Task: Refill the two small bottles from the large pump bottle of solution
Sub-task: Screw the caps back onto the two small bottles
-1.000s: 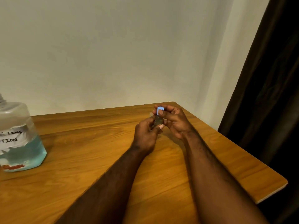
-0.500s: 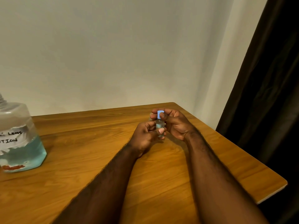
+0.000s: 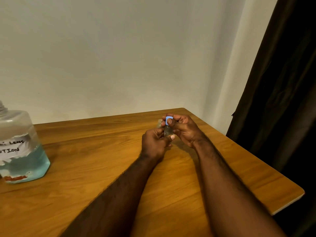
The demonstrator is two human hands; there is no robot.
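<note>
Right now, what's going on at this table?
A person is working on a small clear bottle held just above the wooden table. The left hand grips the bottle's body while the right hand pinches its blue cap. Whether the cap is going on or coming off cannot be told. The large bottle, partly full of blue solution, stands untouched at the table's left side, its top cut off by the frame.

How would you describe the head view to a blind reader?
The left hand grips a small clear bottle while the right hand pinches its blue cap, above a wooden table. A large bottle of blue liquid stands far left.
</note>
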